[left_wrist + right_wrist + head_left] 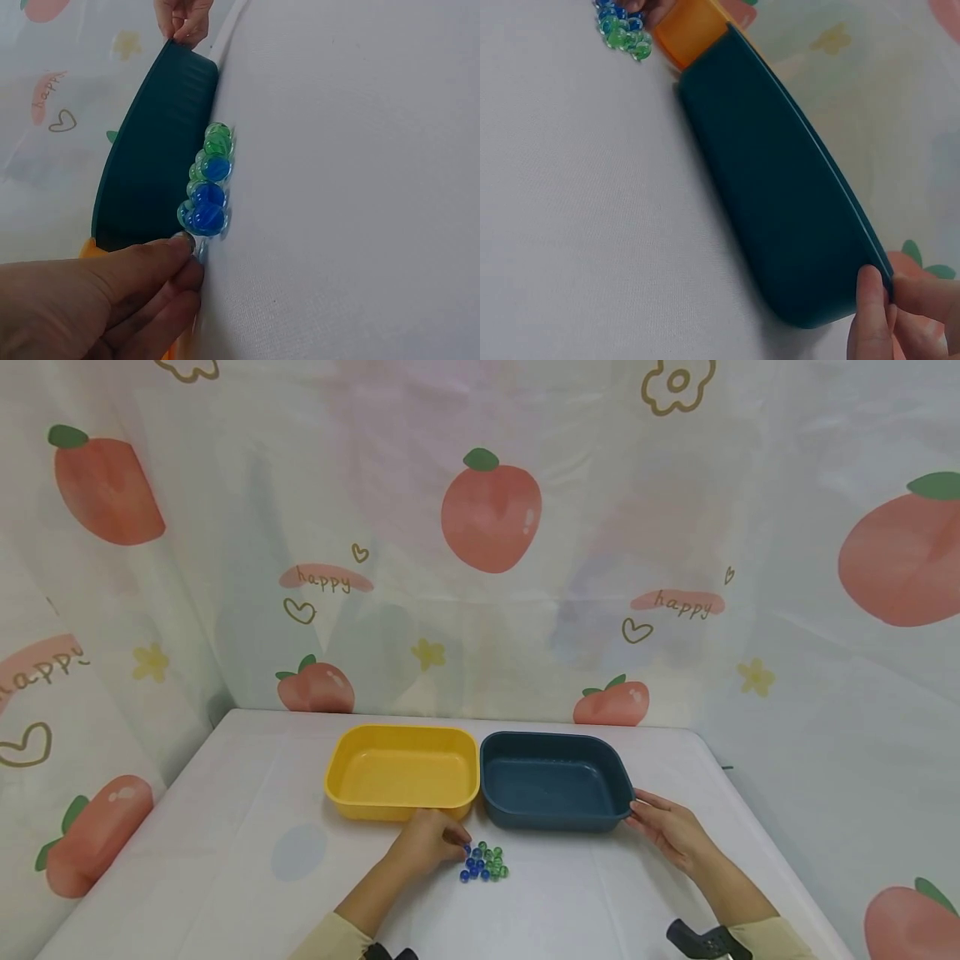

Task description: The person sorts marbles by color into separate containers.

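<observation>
A small cluster of glass marbles (486, 863), blue on the left and green on the right, lies on the white table. My left hand (429, 843) is at the cluster's left edge, thumb and fingertips closed around a blue marble (467, 849). The left wrist view has more blue marbles (208, 219) just beyond the thumb tip. My right hand (670, 831) pinches the right end of the dark blue tub (555, 817) at its rim. Fingers (870, 307) lie along its outer wall in the right wrist view.
A yellow tub (367, 811) stands to the left of the dark blue one, their sides nearly meeting. The white-covered table (225, 827) runs back to a fabric backdrop (487, 635) printed with peaches. Dark wrist straps (708, 941) show near the sleeves.
</observation>
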Demonstrator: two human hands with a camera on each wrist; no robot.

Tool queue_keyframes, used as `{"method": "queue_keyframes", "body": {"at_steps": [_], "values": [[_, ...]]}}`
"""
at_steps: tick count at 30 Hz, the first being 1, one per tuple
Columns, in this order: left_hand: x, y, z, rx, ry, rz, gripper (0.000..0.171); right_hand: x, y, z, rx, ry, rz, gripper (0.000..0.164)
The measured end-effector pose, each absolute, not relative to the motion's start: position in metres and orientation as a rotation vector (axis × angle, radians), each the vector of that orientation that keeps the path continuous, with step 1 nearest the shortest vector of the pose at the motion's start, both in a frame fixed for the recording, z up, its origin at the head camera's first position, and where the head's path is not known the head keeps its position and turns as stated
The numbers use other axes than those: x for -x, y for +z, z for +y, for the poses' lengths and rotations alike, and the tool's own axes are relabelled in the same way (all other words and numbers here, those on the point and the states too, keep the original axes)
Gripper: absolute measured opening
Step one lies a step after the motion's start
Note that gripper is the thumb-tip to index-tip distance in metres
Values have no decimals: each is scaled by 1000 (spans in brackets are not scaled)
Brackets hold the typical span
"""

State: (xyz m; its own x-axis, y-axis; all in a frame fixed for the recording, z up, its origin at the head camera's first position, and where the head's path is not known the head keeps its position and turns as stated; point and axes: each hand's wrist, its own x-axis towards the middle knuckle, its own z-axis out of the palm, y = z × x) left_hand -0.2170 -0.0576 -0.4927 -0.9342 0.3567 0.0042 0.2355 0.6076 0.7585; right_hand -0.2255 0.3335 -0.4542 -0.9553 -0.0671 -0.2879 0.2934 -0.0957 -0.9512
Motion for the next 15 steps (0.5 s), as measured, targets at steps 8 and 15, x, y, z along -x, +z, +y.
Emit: {"method": "queue_keyframes", "body": {"at_steps": [8,15], "values": [[218,-494,-63,-464,1404,2568,14,226,-454,333,-201,-2158,1896,69],[217,-490,-62,-371,1490,2474,15,226,-453,333,-210,-2166,1892,69]]}}
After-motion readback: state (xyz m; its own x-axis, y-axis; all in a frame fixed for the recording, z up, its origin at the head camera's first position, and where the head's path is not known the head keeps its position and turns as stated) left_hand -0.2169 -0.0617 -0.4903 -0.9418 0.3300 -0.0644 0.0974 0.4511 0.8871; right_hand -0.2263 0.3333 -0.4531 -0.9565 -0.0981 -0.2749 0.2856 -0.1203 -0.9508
